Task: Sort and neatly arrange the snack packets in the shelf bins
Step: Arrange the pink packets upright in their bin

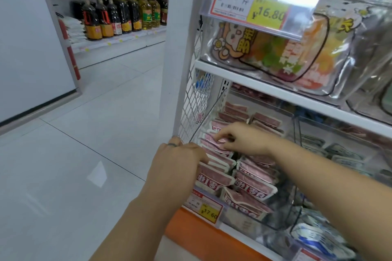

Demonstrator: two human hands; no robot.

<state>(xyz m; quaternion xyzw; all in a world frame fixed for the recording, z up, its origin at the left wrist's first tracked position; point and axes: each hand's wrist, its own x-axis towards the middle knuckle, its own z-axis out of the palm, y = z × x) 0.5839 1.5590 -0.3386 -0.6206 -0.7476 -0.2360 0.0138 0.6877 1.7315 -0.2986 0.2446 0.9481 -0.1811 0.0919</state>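
Left hand [178, 163] curls over near pink-and-white foil snack packets [214, 181] | right hand [244, 137] pinches farther pink packet [212, 141] | in clear plastic bin [254, 223]

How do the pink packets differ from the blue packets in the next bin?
The pink packets are pink with white edges; the blue packets are white and blue. Pink packets fill the end bin by the wire mesh; blue packets lie to their right. The left hand and right hand hold pink packets; blue packets are untouched. Both are flat packets.
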